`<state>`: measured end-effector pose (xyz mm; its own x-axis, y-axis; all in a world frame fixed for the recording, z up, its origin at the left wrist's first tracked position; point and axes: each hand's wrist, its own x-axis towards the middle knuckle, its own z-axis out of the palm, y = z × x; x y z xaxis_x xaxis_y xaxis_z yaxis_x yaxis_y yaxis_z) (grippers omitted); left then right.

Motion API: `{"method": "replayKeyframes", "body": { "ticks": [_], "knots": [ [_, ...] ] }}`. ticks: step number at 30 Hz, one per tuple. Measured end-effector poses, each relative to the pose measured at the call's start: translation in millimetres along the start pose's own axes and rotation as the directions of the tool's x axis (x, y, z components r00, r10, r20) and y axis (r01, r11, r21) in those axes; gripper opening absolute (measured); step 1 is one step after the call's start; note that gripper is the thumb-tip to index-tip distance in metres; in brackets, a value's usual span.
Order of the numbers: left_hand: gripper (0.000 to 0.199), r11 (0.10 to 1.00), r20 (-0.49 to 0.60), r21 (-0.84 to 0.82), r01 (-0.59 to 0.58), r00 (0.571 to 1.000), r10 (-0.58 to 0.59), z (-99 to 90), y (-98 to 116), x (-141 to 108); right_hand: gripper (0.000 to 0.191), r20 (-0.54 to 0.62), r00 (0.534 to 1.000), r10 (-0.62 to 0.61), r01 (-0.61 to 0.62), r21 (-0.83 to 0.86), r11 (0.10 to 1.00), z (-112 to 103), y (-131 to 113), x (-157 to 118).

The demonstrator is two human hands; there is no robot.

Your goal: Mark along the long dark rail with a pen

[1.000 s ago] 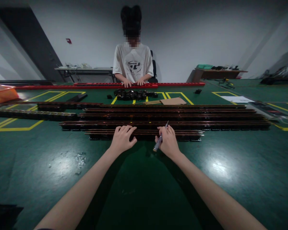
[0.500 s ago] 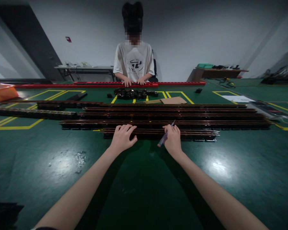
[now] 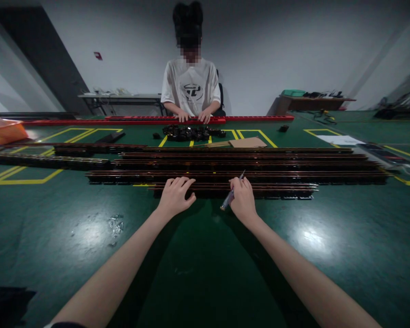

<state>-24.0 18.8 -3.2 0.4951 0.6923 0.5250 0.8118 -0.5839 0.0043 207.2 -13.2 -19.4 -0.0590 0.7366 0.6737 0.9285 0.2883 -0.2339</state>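
The nearest long black strip [image 3: 280,193], with copper-coloured lines along its top, lies crosswise in front of me. My left hand [image 3: 175,195] is on its left part, fingers curled over the top and thumb at the near side. Further right, my right hand [image 3: 243,198] grips a slim screwdriver [image 3: 227,200] with a translucent handle; its thin tip points up and away past my fingers. That hand also sits against the strip, though its fingertips' contact is hidden. Behind lie several longer strips [image 3: 328,175] of the same kind, side by side.
Across the green table [image 3: 205,273], a person [image 3: 191,86] has both hands at a red rail [image 3: 259,119]. Between us are a heap of black parts [image 3: 191,133] and a piece of cardboard [image 3: 248,142]. An orange bin [image 3: 3,132] stands far left; a dark item [image 3: 7,303] lies near left.
The nearest strip has shifted slightly right. My right hand and the screwdriver have moved a little left, while my left hand stays put. The other person's hands have shifted at the red rail.
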Motion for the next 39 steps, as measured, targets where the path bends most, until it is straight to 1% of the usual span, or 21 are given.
{"method": "replayKeyframes", "body": {
  "ticks": [3,5,9,11,13,17,22,26,28,30,33,36,39],
  "knots": [
    [0.039,1.0,0.001,-0.01,0.0,1.0,0.0,0.1,-0.5,-0.2,0.036,-0.043,0.998,0.048,-0.047,0.008,0.999,-2.2,2.9,-0.1],
    [0.039,1.0,0.003,-0.012,0.002,1.0,-0.001,0.2,-0.8,-0.2,0.036,-0.072,0.996,0.058,-0.055,0.045,0.998,-4.3,3.8,-0.2],
    [0.039,1.0,0.008,-0.008,0.001,1.0,-0.001,0.2,-0.8,-0.1,0.036,-0.061,0.998,-0.011,0.019,0.137,0.99,-7.8,1.1,-0.2],
    [0.039,1.0,0.009,-0.01,0.001,1.0,-0.001,0.2,-0.7,-0.1,0.035,-0.035,0.998,-0.049,0.054,0.154,0.987,-7.8,-1.1,-0.1],
    [0.039,1.0,0.009,-0.012,0.001,1.0,-0.001,0.4,-0.7,-0.1,0.033,-0.014,0.998,-0.06,0.062,0.148,0.987,-6.5,-2.5,0.1],
    [0.038,1.0,0.008,-0.007,0.001,1.0,-0.001,0.6,-0.9,-0.2,0.027,-0.002,1.0,-0.03,0.03,0.081,0.996,-2.6,-3.3,0.6],
    [0.04,1.0,0.009,-0.008,0.0,1.0,0.0,-0.3,-0.8,0.1,0.034,-0.001,1.0,-0.002,0.002,0.026,1.0,0.1,-3.8,0.7],
    [0.043,1.0,0.015,-0.006,0.005,1.0,-0.004,-0.5,-0.3,0.0,0.036,-0.022,0.999,0.048,-0.047,0.019,0.999,0.3,1.0,0.2],
    [0.043,1.0,0.022,-0.007,0.012,1.0,-0.012,-0.3,-0.2,-0.2,0.035,-0.05,0.995,0.091,-0.09,0.034,0.995,-0.6,3.7,-0.4],
    [0.042,1.0,0.025,-0.009,0.017,1.0,-0.017,0.0,-0.3,-0.2,0.034,-0.063,0.992,0.107,-0.103,0.061,0.993,-2.3,4.4,-0.9],
    [0.042,1.0,0.023,-0.012,0.016,1.0,-0.016,0.2,-0.7,0.0,0.033,-0.041,0.998,0.046,-0.042,0.09,0.995,-5.0,1.3,-1.2],
    [0.041,1.0,0.022,-0.019,0.01,1.0,-0.009,0.4,-1.1,0.3,0.026,-0.009,0.999,-0.043,0.043,0.065,0.997,-5.4,-3.1,-1.3],
    [0.041,1.0,0.022,-0.027,0.007,1.0,-0.006,1.0,-1.4,0.3,0.019,0.014,0.999,-0.045,0.045,-0.002,0.999,-3.2,-4.7,-1.2]
  ]
}}
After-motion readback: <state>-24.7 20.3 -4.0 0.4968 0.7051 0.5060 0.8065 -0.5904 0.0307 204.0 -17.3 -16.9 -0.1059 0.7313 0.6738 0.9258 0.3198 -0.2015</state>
